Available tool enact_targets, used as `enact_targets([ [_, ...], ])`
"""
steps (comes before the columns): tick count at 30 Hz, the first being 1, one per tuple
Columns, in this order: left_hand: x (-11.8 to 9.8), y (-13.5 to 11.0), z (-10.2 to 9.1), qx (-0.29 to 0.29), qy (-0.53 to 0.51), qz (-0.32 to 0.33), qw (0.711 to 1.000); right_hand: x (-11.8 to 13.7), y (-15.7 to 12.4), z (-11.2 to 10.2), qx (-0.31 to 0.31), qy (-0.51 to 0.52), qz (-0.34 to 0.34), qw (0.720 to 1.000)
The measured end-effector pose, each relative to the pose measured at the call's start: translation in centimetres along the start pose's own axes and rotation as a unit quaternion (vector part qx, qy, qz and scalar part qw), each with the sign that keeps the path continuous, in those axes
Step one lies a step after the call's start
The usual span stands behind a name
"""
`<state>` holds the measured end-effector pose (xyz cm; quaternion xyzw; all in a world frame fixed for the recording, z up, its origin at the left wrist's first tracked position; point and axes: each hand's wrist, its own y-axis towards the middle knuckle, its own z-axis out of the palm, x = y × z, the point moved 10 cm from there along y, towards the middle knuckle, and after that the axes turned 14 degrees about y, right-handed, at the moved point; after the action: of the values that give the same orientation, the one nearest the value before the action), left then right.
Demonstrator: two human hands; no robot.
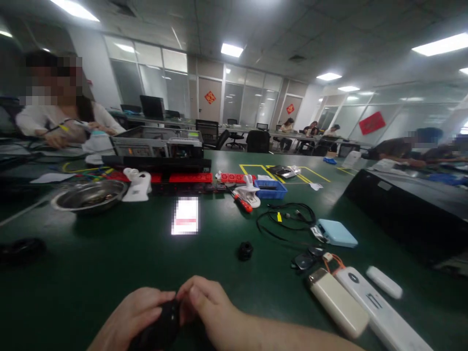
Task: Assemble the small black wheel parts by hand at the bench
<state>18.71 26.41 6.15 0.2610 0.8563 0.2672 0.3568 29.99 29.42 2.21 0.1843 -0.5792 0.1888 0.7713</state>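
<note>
At the near edge of the table, my left hand (pixel 133 314) is closed around a glossy black object (pixel 166 321), rounded in shape; its kind does not show clearly. My right hand (pixel 214 307) meets it from the other side, fingers curled and pressed at the object's upper end. The palms and part of the object are hidden. Farther forward lies a small black knob-like part (pixel 245 251). A bright-screened phone (pixel 185 216) rests beyond my hands, its display blurred out.
On the right lie a cream power bank (pixel 338 302), a white device (pixel 380 304), sunglasses (pixel 307 260), a light-blue box (pixel 336 233) and black cable (pixel 270 234). Farther off are a metal bowl (pixel 89 207), a red-handled screwdriver (pixel 243 204) and a blue tray (pixel 270 194). A person (pixel 66 117) sits left.
</note>
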Motion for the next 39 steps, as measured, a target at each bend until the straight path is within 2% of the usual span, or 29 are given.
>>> enact_targets([
  [1,-1.9,-0.3,0.1,0.000,0.033,0.102,0.994,0.2,0.2,0.5,0.004,0.017,-0.013,1.000],
  [2,-2.7,-0.5,0.1,-0.006,0.059,0.143,0.988,0.6,0.4,0.9,0.001,0.015,-0.034,0.999],
  [3,-3.0,-0.5,0.3,-0.006,0.080,0.153,0.985,1.1,0.6,1.2,-0.006,0.001,-0.054,0.999],
  [5,-2.5,-0.1,0.6,0.007,0.102,0.128,0.986,1.8,1.1,1.8,-0.024,-0.024,-0.086,0.996],
  [8,-0.4,0.6,0.7,0.040,0.086,0.036,0.995,1.9,2.1,2.5,-0.038,-0.022,-0.111,0.993],
  [12,3.2,0.8,1.1,0.084,-0.017,-0.129,0.988,1.9,3.0,3.1,-0.069,-0.089,-0.154,0.982],
  [14,4.7,0.6,1.4,0.086,-0.100,-0.223,0.966,2.4,3.0,3.6,-0.073,-0.157,-0.184,0.968],
  [16,5.7,0.4,1.8,0.084,-0.180,-0.307,0.931,2.9,2.9,4.3,-0.063,-0.234,-0.203,0.949],
  [19,5.8,0.7,2.1,0.083,-0.259,-0.360,0.892,3.4,2.5,5.4,-0.028,-0.338,-0.212,0.917],
  [21,5.5,1.0,2.2,0.089,-0.285,-0.360,0.884,3.8,2.1,5.7,-0.008,-0.377,-0.218,0.900],
  [23,5.2,1.1,2.4,0.101,-0.301,-0.350,0.881,4.0,1.8,5.4,-0.005,-0.387,-0.217,0.896],
  [27,5.2,1.0,2.4,0.104,-0.295,-0.327,0.892,3.4,2.1,3.3,-0.042,-0.318,-0.196,0.927],
  [31,5.1,1.2,2.0,0.127,-0.183,-0.273,0.936,1.7,3.4,1.2,-0.072,-0.223,-0.125,0.964],
  [35,4.2,1.5,2.0,0.163,-0.106,-0.210,0.958,0.7,3.9,0.3,-0.079,-0.226,-0.070,0.968],
  [39,4.8,1.1,2.2,0.190,-0.100,-0.237,0.947,1.5,3.5,0.4,-0.084,-0.238,-0.103,0.962],
])
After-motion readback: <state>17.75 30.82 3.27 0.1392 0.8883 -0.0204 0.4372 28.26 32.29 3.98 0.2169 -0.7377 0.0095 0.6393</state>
